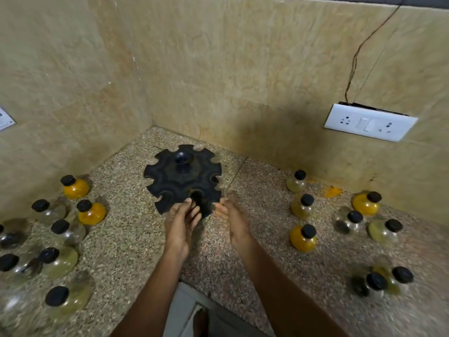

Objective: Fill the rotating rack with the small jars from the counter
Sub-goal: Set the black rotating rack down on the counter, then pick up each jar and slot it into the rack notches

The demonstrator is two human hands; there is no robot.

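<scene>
A black rotating rack (182, 177) with notched slots around its rim and a central knob stands on the speckled counter in the corner; no jar is in it. My left hand (181, 223) grips the rack's near edge, thumb on top by a slot. My right hand (230, 215) touches the rim just to the right, fingers curled against it. Small round jars with black caps stand on both sides: several on the left, among them an orange-filled jar (91, 212), and several on the right, among them another orange-filled jar (303, 238).
Tiled walls meet in a corner right behind the rack. A white socket plate (369, 122) with a hanging wire sits on the right wall. Orange powder (332, 191) is spilled near the right wall. The counter's front edge runs below my forearms.
</scene>
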